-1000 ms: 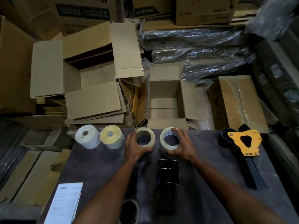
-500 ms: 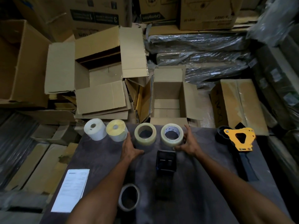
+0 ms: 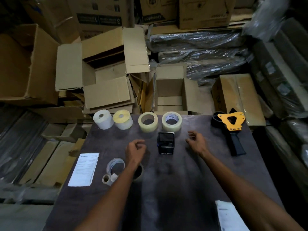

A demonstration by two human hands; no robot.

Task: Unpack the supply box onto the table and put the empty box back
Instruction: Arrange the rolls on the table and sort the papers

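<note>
A small open cardboard box [image 3: 170,88] stands empty just behind the dark table [image 3: 183,180]. Along the table's far edge sit a white label roll [image 3: 103,119], a yellowish label roll [image 3: 123,119] and two clear tape rolls [image 3: 148,122] [image 3: 171,121]. A small black device [image 3: 165,142] lies in front of them. My left hand [image 3: 135,149] hovers left of the device, fingers curled and holding nothing. My right hand [image 3: 196,142] hovers to its right, fingers loosely apart and empty.
A yellow tape dispenser [image 3: 232,125] lies at the far right of the table. A paper sheet [image 3: 85,169], a thin tape ring [image 3: 115,165] and small cores [image 3: 108,179] lie at the left; another paper [image 3: 230,215] sits near right. Open cartons [image 3: 103,75] and wrapped bundles [image 3: 200,52] crowd the floor behind.
Both hands have let go of the two clear tape rolls and drawn back toward me. The rolls stay at the table's far edge. The view has pulled back, showing more table.
</note>
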